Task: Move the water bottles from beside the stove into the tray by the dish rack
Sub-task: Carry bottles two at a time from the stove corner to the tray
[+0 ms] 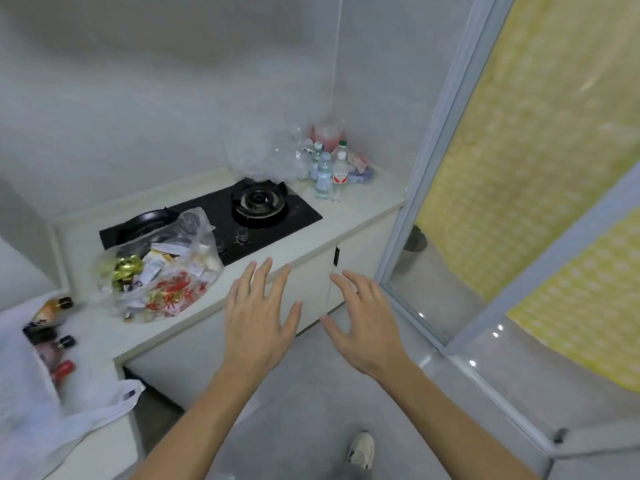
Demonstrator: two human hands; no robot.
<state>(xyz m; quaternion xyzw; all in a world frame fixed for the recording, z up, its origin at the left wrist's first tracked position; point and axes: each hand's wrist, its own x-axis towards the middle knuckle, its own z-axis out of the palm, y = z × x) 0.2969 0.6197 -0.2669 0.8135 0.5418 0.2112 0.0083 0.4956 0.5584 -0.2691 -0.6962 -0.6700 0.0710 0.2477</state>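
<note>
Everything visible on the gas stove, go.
The black glass-topped gas stove is set flush into the pale countertop. Its right burner, with a dark metal pan support, is bare. A black pan sits over the left burner. Two knobs line the front edge. A clear plastic bag of rubbish overlaps its front left corner. Clear water bottles stand beside its right end.

Pale grey walls (145, 98) met in a corner above a white tabletop (360, 206), beside a yellow-patterned sliding door (540, 140) and grey floor (294, 410).

both hands, left (260, 318) and right (363, 322), reach forward, fingers spread, holding nothing.
</note>
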